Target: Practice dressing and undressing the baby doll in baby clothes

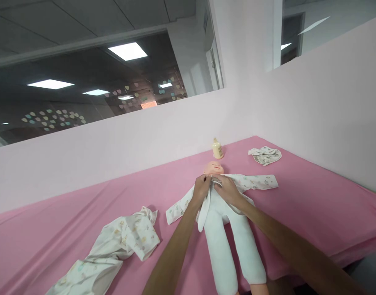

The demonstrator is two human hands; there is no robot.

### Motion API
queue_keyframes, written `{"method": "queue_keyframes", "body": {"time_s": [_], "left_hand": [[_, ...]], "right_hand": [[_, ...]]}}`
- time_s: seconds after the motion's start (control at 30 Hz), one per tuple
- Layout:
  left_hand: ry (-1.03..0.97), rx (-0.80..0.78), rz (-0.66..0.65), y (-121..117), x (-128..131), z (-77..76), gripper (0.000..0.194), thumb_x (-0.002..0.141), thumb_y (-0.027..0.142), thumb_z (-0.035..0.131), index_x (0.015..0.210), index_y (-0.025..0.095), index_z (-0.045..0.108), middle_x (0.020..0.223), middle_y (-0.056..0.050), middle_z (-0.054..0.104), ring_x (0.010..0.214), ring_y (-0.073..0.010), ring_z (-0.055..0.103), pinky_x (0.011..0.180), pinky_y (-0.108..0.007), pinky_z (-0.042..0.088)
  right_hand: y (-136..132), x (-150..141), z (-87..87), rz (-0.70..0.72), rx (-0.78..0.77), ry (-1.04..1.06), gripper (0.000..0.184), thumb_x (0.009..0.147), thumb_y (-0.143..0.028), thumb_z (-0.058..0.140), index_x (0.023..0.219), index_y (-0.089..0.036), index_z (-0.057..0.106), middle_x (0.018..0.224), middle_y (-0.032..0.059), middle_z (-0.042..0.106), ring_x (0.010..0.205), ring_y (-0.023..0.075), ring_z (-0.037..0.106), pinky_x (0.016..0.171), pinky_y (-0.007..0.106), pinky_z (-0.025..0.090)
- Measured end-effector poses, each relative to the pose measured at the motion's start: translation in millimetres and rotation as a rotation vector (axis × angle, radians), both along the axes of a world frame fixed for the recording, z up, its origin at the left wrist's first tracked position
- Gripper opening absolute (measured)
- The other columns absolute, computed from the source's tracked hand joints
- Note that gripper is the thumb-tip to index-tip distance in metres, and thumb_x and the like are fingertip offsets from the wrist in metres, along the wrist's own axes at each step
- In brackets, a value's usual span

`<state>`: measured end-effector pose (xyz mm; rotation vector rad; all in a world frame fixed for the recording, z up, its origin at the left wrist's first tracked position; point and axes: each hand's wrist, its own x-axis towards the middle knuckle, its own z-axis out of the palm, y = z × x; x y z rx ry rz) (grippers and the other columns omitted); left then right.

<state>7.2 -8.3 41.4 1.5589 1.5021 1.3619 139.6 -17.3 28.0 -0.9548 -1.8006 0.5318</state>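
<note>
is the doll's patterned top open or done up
The top is open lower down: its front flaps lie apart, with the doll showing between. Higher up I cannot tell; the left hand and right hand cover it.

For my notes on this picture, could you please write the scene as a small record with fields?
left hand: fingers at the neckline of the printed top
right hand: beside it, same neckline; exact grip unclear
doll: face up, between the forearms
top: front open, sleeves spread
left side: crumpled printed garment
beyond head: cream bottle, upright
far right: folded printed cloth
surface: pink cover
</note>
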Motion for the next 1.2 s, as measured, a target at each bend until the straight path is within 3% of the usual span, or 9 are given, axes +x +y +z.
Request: {"method": "queue_keyframes", "body": {"time_s": [0.23,0.37,0.5,0.7,0.77,0.87,0.97,1.07,1.2], "left_hand": [[-0.095,-0.086,-0.002,-1.9,0.5,3.5,0.020,0.070,0.033,0.053,0.060,0.016,0.046,0.056,0.005,0.041,0.053,-0.0074,0.035,0.051,-0.021,0.026],[-0.119,-0.126,-0.014,-3.0,1.4,6.4,0.020,0.068,0.032,0.054,0.060,0.016,0.046,0.055,0.005,0.039,0.052,-0.0069,0.034,0.050,-0.021,0.025],[-0.125,-0.116,-0.023,-3.7,3.0,5.9,0.019,0.068,0.030,0.051,0.058,0.017,0.042,0.056,0.005,0.038,0.054,-0.0066,0.033,0.052,-0.021,0.026],[-0.080,-0.125,-0.027,-8.5,1.2,8.2,0.017,0.072,0.031,0.053,0.067,0.014,0.054,0.062,0.002,0.048,0.060,-0.0095,0.042,0.057,-0.022,0.032],[0.006,-0.113,-0.019,-15.9,-0.9,10.0,0.020,0.073,0.032,0.057,0.079,0.014,0.060,0.072,0.000,0.055,0.067,-0.0122,0.048,0.063,-0.024,0.036],[0.311,-0.050,0.053,-33.0,-4.4,10.6,0.026,0.074,0.033,0.059,0.094,0.015,0.061,0.089,-0.005,0.062,0.081,-0.0172,0.054,0.073,-0.028,0.039],[0.586,0.030,0.153,-49.0,-5.4,8.4,0.015,0.082,0.030,0.051,0.079,0.018,0.058,0.083,-0.005,0.061,0.077,-0.0182,0.052,0.070,-0.029,0.037],[0.653,0.067,0.159,-56.7,-2.7,7.3,0.022,0.086,0.027,0.041,0.068,0.019,0.051,0.071,-0.002,0.058,0.068,-0.0167,0.048,0.065,-0.029,0.033],[0.592,0.046,0.222,-59.6,1.5,10.6,0.018,0.085,0.029,0.046,0.069,0.020,0.049,0.072,-0.001,0.059,0.068,-0.0167,0.050,0.064,-0.027,0.034]], "right_hand": [[-0.6,-2.3,-7.6,-0.073,0.078,-0.166,0.030,0.081,-0.013,0.047,0.104,-0.019,0.064,0.116,0.0068,0.065,0.112,0.0228,0.055,0.100,0.038,0.036],[-2.7,-2.1,-7.9,-0.105,0.076,-0.183,0.035,0.081,-0.013,0.048,0.114,-0.019,0.059,0.116,0.0083,0.065,0.109,0.0230,0.055,0.095,0.037,0.038],[-1.6,-2.1,-9.3,-0.102,0.091,-0.198,0.030,0.082,-0.013,0.048,0.109,-0.019,0.061,0.117,0.0072,0.064,0.111,0.0223,0.054,0.096,0.036,0.037],[-2.8,-2.1,-9.8,-0.166,0.094,-0.200,0.021,0.082,-0.013,0.049,0.097,-0.019,0.063,0.108,0.0060,0.065,0.105,0.0206,0.055,0.093,0.033,0.038],[-5.8,-1.8,-9.6,-0.270,0.079,-0.201,0.016,0.083,-0.015,0.050,0.092,-0.018,0.063,0.101,0.0070,0.064,0.098,0.0216,0.055,0.088,0.034,0.039],[-10.8,-1.2,-11.2,-0.419,0.102,-0.240,0.011,0.083,-0.016,0.052,0.085,-0.018,0.062,0.093,0.0082,0.062,0.090,0.0236,0.052,0.082,0.035,0.038],[-15.2,-0.9,-14.7,-0.439,0.185,-0.304,0.015,0.083,-0.012,0.049,0.081,-0.019,0.062,0.090,0.0075,0.061,0.087,0.0231,0.049,0.079,0.035,0.037],[-19.4,0.0,-17.5,-0.410,0.237,-0.314,0.020,0.085,-0.008,0.046,0.082,-0.020,0.062,0.090,0.0069,0.062,0.086,0.0223,0.049,0.079,0.035,0.036],[-24.4,2.6,-17.3,-0.375,0.205,-0.205,0.019,0.084,-0.008,0.047,0.082,-0.019,0.062,0.087,0.0052,0.063,0.087,0.0219,0.050,0.081,0.034,0.036]]}}
